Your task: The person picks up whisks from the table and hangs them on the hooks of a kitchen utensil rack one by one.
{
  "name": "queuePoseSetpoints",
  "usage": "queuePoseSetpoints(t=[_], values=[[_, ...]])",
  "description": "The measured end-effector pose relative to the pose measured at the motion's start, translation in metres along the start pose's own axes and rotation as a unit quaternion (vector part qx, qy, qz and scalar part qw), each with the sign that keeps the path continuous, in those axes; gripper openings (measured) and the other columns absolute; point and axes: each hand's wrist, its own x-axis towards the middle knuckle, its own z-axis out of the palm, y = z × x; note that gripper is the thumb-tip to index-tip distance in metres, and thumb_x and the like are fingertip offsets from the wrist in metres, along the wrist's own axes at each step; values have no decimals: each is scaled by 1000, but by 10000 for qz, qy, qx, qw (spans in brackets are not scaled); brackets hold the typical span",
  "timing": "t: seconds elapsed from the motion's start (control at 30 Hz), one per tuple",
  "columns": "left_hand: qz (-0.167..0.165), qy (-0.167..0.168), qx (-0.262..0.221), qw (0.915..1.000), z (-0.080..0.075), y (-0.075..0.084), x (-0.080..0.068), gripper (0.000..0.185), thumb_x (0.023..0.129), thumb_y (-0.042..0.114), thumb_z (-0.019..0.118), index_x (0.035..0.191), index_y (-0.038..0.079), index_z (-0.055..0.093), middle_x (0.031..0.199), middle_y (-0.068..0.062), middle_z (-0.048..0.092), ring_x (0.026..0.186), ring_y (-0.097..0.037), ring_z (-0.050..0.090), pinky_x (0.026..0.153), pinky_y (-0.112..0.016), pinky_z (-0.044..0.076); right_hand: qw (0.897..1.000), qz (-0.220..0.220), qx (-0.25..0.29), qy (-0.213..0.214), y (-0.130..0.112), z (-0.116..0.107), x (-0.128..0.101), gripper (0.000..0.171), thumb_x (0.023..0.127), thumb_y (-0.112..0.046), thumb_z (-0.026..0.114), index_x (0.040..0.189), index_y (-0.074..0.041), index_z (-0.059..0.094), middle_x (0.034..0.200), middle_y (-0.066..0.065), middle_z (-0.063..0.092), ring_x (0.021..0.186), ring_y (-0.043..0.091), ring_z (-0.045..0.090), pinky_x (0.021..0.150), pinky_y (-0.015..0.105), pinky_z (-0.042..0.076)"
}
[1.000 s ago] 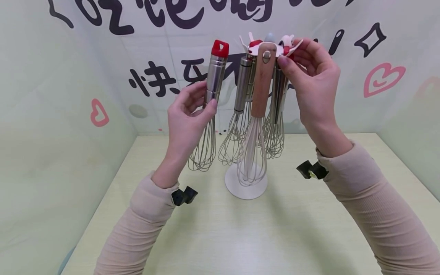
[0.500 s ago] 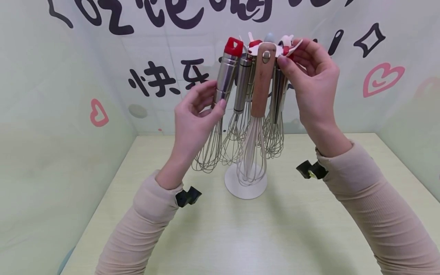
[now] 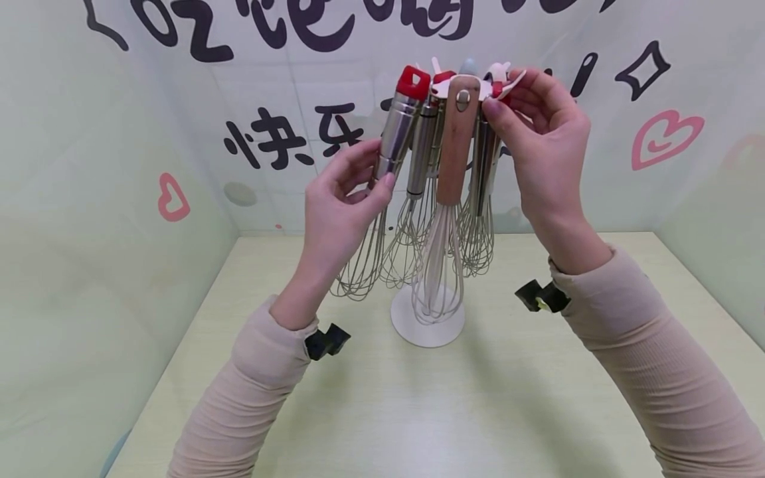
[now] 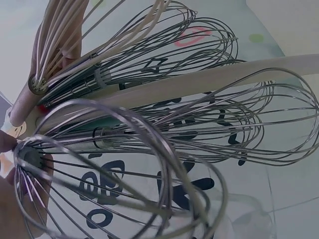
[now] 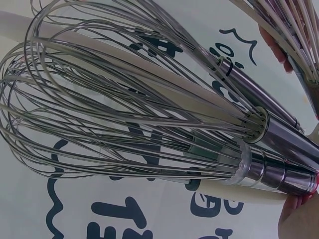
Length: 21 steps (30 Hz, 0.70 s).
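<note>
Steel whisk with a red cap is grasped at its handle by the left hand, fingers curled round it, tilted with the cap toward one o'clock, just beside the white round-based rack on the pale desk. Right hand pinches the rack's top arm; a wooden-handled white whisk hangs in front.

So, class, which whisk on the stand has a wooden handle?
The front whisk: brown wooden handle and pale wires; the others have steel handles.
</note>
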Motion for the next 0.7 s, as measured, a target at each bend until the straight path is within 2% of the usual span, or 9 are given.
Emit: queuePoseSetpoints(t=[0.17,0.5,0.7], values=[[37,-97,212,9997,-6,2,2,44,83,2,65,127,4,59,117,-14,65,94,-12,66,81,-23,61,10000,-25,3,7,0,0,0,21,82,2,70,98,-11,66,94,1,64,93,17,61,84,17,56],[-12,-370,687,9970,-15,9,7,41,84,6,66,125,7,62,118,-9,66,92,-11,65,78,-20,60,10000,8,34,-7,1,0,-1,21,82,1,70,99,-11,66,94,2,64,94,18,61,85,17,56],[-20,-659,794,9947,-13,8,8,39,84,4,66,123,4,63,118,-11,66,95,-14,66,76,-19,60,10000,-15,-36,-4,1,0,-1,21,83,1,70,100,-10,65,95,1,64,94,18,61,84,17,56]])
